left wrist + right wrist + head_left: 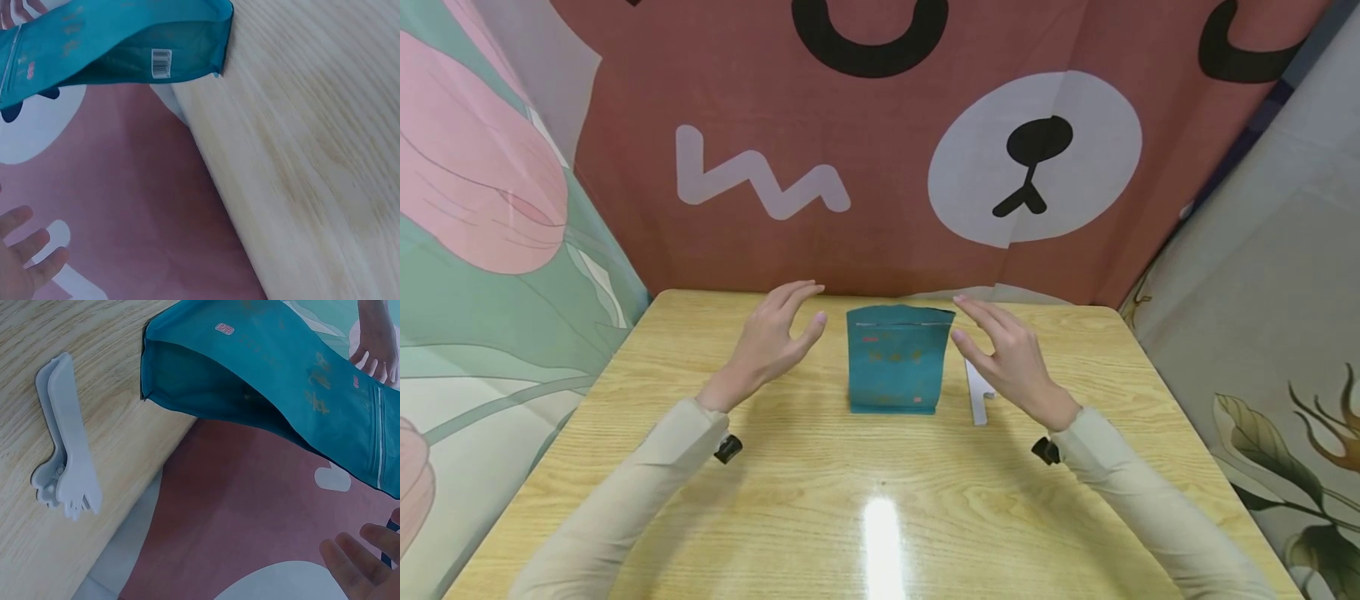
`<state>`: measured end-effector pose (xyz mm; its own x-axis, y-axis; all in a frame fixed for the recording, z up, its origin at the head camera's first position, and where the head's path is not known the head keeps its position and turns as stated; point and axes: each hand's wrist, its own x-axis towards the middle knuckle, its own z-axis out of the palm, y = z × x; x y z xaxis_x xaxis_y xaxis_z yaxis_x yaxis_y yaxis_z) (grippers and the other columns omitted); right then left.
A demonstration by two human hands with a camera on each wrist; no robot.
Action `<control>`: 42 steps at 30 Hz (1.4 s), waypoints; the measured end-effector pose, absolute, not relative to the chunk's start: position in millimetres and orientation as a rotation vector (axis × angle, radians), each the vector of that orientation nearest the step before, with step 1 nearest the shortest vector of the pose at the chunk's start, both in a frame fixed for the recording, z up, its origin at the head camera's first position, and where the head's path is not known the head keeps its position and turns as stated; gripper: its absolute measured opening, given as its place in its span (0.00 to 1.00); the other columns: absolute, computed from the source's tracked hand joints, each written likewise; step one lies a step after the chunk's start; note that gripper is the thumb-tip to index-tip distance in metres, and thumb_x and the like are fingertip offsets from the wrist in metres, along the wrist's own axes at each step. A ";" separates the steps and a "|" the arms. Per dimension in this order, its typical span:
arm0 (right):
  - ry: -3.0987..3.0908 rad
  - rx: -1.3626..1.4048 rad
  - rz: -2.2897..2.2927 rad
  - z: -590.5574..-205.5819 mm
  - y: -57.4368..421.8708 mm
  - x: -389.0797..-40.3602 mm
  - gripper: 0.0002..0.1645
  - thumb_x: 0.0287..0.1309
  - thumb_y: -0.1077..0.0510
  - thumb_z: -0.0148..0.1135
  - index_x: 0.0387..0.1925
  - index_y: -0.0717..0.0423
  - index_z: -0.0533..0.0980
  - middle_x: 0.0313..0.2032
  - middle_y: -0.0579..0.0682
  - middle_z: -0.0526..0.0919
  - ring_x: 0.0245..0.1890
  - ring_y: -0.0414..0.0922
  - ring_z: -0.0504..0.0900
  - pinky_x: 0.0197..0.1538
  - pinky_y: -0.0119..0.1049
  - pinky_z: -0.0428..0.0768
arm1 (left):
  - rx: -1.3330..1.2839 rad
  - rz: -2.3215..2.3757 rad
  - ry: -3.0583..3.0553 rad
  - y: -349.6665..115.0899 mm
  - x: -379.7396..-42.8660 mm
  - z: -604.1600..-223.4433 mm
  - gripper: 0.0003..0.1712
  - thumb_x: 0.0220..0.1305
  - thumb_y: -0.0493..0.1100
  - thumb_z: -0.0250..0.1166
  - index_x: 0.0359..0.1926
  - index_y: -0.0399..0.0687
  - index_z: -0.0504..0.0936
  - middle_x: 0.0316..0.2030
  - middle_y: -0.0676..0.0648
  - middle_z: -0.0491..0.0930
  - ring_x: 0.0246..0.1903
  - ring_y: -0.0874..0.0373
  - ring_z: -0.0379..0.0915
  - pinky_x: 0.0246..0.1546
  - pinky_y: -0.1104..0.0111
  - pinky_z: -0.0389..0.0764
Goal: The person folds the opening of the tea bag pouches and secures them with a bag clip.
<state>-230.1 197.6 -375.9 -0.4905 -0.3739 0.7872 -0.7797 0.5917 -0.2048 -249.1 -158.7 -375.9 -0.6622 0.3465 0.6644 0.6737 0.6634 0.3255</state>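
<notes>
A teal pouch bag (895, 367) stands upright at the middle of the table's far part, with a pale line running across near its top. Its side gusset bears a barcode label (161, 64). To the left of it my left hand (763, 342) hovers with fingers extended, apart from the bag. On the other side my right hand (1011, 358) is raised the same way, fingertips close to the bag's top right corner. A white two-layered clip (72, 437) with finger-like prongs lies beside the bag, partly hidden by my right hand in the head view.
Underneath is a light wood-grain table (820, 517) with a bright glare strip near the front. A brown curtain (880, 208) with a cartoon face hangs behind its far edge. Patterned fabrics (482, 292) flank both sides.
</notes>
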 end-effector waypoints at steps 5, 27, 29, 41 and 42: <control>-2.073 0.918 0.734 -375.6 195.0 -230.5 0.31 0.72 0.40 0.51 0.60 0.60 0.77 0.55 0.56 0.81 0.54 0.54 0.80 0.51 0.55 0.78 | -0.825 -0.756 -2.289 -151.4 -247.0 -371.3 0.29 0.72 0.58 0.54 0.64 0.45 0.75 0.63 0.45 0.72 0.65 0.49 0.65 0.61 0.49 0.67; -2.034 0.924 0.749 -374.4 187.6 -229.8 0.28 0.73 0.43 0.51 0.57 0.60 0.79 0.51 0.56 0.83 0.40 0.51 0.84 0.38 0.46 0.81 | -0.929 -0.730 -2.145 -125.3 -243.9 -354.5 0.27 0.70 0.56 0.56 0.61 0.44 0.78 0.59 0.43 0.76 0.61 0.48 0.70 0.57 0.50 0.72; -2.030 0.926 0.754 -374.0 187.0 -229.7 0.28 0.73 0.43 0.51 0.57 0.60 0.79 0.50 0.56 0.84 0.40 0.51 0.84 0.38 0.46 0.81 | -0.939 -0.727 -2.142 -122.1 -243.5 -352.5 0.27 0.70 0.56 0.56 0.61 0.44 0.78 0.59 0.43 0.76 0.60 0.48 0.71 0.57 0.51 0.72; -2.004 0.944 0.788 -371.4 184.1 -230.9 0.27 0.75 0.44 0.50 0.50 0.64 0.80 0.45 0.56 0.84 0.40 0.51 0.85 0.39 0.46 0.83 | -1.003 -0.689 -2.164 -104.4 -242.9 -347.9 0.24 0.71 0.53 0.56 0.61 0.46 0.78 0.56 0.46 0.79 0.56 0.51 0.75 0.52 0.55 0.77; -2.004 0.945 0.793 -371.2 183.9 -231.0 0.27 0.75 0.44 0.50 0.50 0.64 0.80 0.45 0.56 0.84 0.40 0.51 0.85 0.39 0.46 0.83 | -1.005 -0.688 -2.165 -103.4 -243.0 -347.8 0.24 0.71 0.53 0.57 0.60 0.46 0.78 0.55 0.46 0.79 0.56 0.51 0.75 0.51 0.55 0.77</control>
<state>-231.0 183.9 -371.2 -0.4301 -0.3440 0.8347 -0.8222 0.5311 -0.2048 -243.0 -103.4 -347.8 -0.4983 0.4626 0.7333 0.8011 0.5691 0.1853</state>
